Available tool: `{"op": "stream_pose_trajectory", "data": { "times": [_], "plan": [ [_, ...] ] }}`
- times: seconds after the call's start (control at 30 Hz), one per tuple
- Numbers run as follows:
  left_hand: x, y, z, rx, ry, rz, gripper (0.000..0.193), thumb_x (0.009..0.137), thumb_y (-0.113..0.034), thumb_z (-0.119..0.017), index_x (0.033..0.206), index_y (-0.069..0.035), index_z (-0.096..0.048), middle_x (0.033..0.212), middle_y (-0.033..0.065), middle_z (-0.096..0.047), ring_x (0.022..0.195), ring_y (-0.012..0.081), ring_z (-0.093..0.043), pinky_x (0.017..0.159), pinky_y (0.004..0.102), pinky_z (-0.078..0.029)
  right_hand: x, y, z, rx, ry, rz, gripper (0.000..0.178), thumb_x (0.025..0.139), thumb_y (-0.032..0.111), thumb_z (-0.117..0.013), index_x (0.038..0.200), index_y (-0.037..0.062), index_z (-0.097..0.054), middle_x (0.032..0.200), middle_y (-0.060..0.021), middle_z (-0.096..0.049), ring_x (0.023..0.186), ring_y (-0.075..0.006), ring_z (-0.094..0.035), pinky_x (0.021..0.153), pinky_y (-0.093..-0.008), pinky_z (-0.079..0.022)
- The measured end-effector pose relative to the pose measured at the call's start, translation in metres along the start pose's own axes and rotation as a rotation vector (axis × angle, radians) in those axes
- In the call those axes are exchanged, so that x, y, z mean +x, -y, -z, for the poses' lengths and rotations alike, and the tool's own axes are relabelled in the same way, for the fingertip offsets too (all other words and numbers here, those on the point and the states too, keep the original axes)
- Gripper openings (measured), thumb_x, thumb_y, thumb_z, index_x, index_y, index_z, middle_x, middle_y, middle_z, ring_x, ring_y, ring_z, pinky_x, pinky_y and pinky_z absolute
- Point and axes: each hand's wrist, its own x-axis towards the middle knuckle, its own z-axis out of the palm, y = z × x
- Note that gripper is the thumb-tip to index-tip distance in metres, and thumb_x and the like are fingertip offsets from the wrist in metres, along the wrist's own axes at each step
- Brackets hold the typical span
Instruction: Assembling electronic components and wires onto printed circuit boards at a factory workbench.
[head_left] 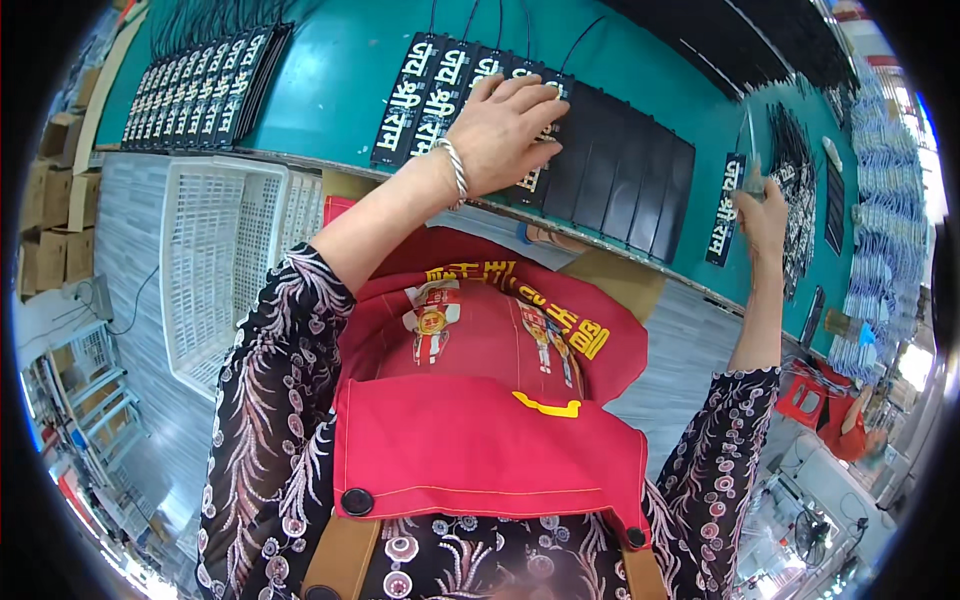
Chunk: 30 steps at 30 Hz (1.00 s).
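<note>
My left hand lies with fingers stretched out over a row of black panels with white lettering, near the green table's front edge. Beside it, the row continues with plain black panels that show no lettering. Thin black wires rise from the far ends of the lettered panels. At the right, my right hand is closed around a thin pointed tool with a greyish handle; its exact kind is unclear. Just left of these fingers lies a single lettered black panel, touching or very near my thumb.
A stack of lettered panels with wires stands at the table's far left. A heap of small wired parts lies right of my right hand. White plastic crates stand on the floor below the table. Bundled wires line the right.
</note>
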Motion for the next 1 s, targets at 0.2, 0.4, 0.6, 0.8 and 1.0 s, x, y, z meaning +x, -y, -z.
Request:
{"op": "stream_pose_trajectory", "data": {
  "times": [0.2,0.4,0.6,0.8,1.0],
  "plan": [
    [0.005,-0.001,-0.012,0.131,0.127,0.025,0.045,0.094,-0.035,-0.063,0.134,-0.015,-0.058,0.143,0.0087,-0.051,0.138,0.0276,-0.043,0.115,0.0461,-0.028,-0.01,0.065,-0.014,0.448,-0.008,0.177,0.052,0.087,0.002,-0.069,0.135,-0.001,-0.051,0.085,-0.0027,-0.061,0.061,-0.0087,-0.057,0.05,-0.0227,-0.044],
    [0.026,-0.021,-0.003,0.143,0.107,0.032,0.042,0.093,-0.039,-0.063,0.128,-0.016,-0.062,0.141,0.0086,-0.054,0.138,0.027,-0.043,0.115,0.0489,-0.027,-0.035,0.111,-0.049,0.801,0.274,0.231,0.065,0.086,0.0,-0.068,0.145,-0.0014,-0.042,0.089,-0.0048,-0.058,0.064,-0.014,-0.062,0.054,-0.0273,-0.05],
    [0.046,-0.043,-0.005,0.149,0.108,0.063,0.051,0.096,-0.049,-0.057,0.133,-0.013,-0.061,0.143,0.0099,-0.053,0.138,0.0274,-0.043,0.117,0.0455,-0.026,-0.036,0.111,-0.054,0.752,0.414,0.251,0.066,0.086,-0.002,-0.066,0.147,0.0006,-0.042,0.09,-0.0028,-0.056,0.066,-0.0131,-0.064,0.054,-0.0262,-0.053],
    [0.038,-0.037,-0.007,0.153,0.115,0.045,0.057,0.094,-0.054,-0.058,0.133,-0.013,-0.061,0.143,0.0103,-0.053,0.139,0.0279,-0.043,0.117,0.0463,-0.026,-0.037,0.105,-0.068,0.767,0.417,0.248,0.066,0.085,-0.003,-0.066,0.147,0.0003,-0.041,0.09,-0.003,-0.055,0.067,-0.0135,-0.065,0.055,-0.0264,-0.055],
    [0.029,-0.033,-0.02,0.152,0.12,0.04,0.061,0.092,-0.058,-0.059,0.133,-0.013,-0.061,0.144,0.0107,-0.052,0.138,0.029,-0.043,0.117,0.0465,-0.026,-0.036,0.094,-0.082,0.791,0.433,0.234,0.062,0.085,-0.001,-0.068,0.143,0.0008,-0.045,0.091,-0.0045,-0.057,0.067,-0.0136,-0.066,0.056,-0.0264,-0.056]
  ]
}}
